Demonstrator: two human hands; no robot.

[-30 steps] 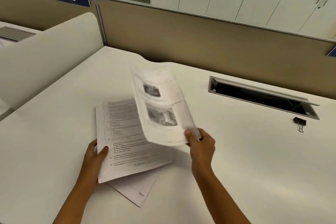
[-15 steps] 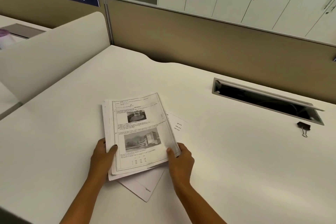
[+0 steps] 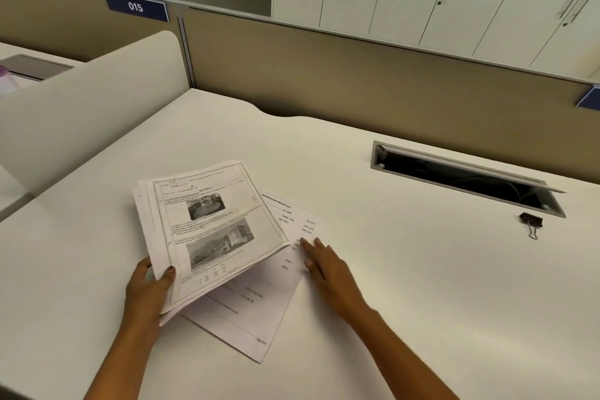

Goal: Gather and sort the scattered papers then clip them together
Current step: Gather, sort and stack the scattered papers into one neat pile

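Spreading across most of the view, the white desk [image 3: 406,286] carries everything. Near its middle-left lies the stack of papers [image 3: 214,227], white sheets roughly squared, edges fanned a little at the left. The top page has a ruled border, lines of print and two grey photographs. Under it, turned at an angle, lies a loose sheet [image 3: 259,312] with sparse print and a dotted line. Its corners stick out to the right and toward the person; the rest is covered by the stack. A grey cable slot [image 3: 467,178] is sunk in the desk at the far right. The left grip [image 3: 146,289] grasps the stack's near left corner, thumb on top, fingers hidden beneath. The right grip [image 3: 328,266] is released, fingers straight and flat on the loose sheet's right edge. A black binder clip [image 3: 531,221] lies well apart from the stack, just before the slot. The print is too small to read; both forearms are cut off at the bottom edge.
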